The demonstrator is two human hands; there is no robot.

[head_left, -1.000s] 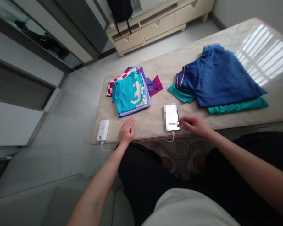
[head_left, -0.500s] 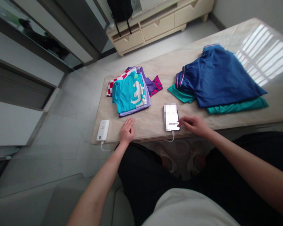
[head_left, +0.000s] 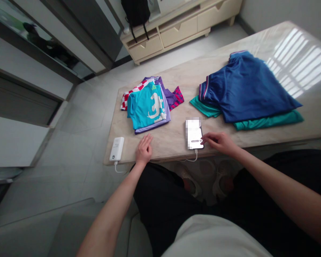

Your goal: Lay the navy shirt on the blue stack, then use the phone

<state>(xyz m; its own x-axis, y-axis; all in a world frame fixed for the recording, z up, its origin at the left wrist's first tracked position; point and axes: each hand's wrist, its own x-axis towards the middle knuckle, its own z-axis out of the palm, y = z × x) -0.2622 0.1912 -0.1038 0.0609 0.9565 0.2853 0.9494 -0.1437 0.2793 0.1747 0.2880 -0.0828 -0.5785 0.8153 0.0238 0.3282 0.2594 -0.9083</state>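
My left hand (head_left: 144,148) lies flat and open on the table, just below a folded pile topped by a turquoise shirt (head_left: 144,105) with a white print. At the phone (head_left: 194,135), whose lit screen is partly blurred out, my right hand (head_left: 218,141) reaches in from the right. Its fingertips are at the screen's lower right corner; it grips nothing. The phone lies face up with a white cable (head_left: 196,154) plugged into its lower end. Above my right hand, a dark blue shirt (head_left: 253,87) rests on a green garment (head_left: 273,120).
A white power bank (head_left: 117,149) with a cable lies at the marble table's (head_left: 173,144) left corner. Across the floor stands a low cream cabinet (head_left: 179,30) with a black backpack (head_left: 136,12). My legs are under the table's near edge.
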